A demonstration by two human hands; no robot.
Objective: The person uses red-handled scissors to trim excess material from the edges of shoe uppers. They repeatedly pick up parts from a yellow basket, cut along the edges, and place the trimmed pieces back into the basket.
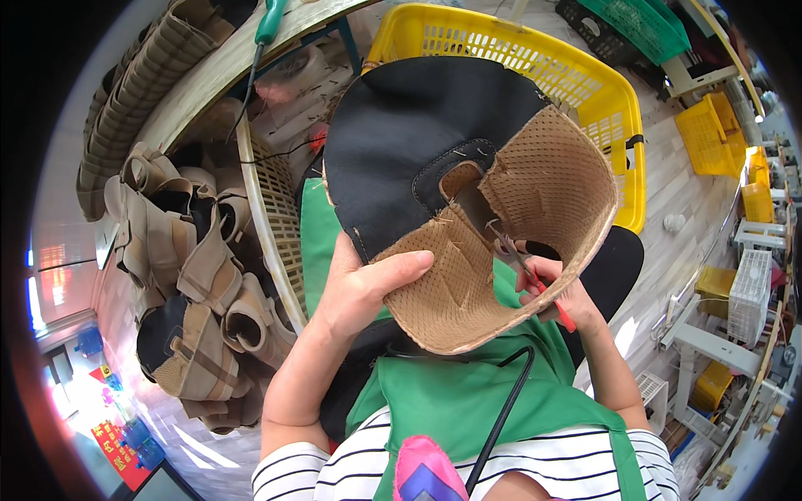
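A large sewn piece, black smooth panel (393, 108) joined to tan perforated padding (551, 167), is held up over my lap, its tan part curling into a trough. My left hand (355, 284) grips its lower left edge, thumb lying on the tan side and fingers hidden beneath. A stitched opening sits where black meets tan, with loose thread ends along the seam. In my right hand (555, 288) are red-handled scissors (532, 275), their metal tips near the inner tan surface by the opening. The tan rim partly covers that hand.
Behind the piece stands a yellow plastic basket (631, 188). To the left, a pale basket (271, 225) stands beside a heap of beige strapped pieces (200, 259). A green-handled tool (269, 23) with a cord lies at the table edge (196, 88). Yellow crates (708, 134) line the right.
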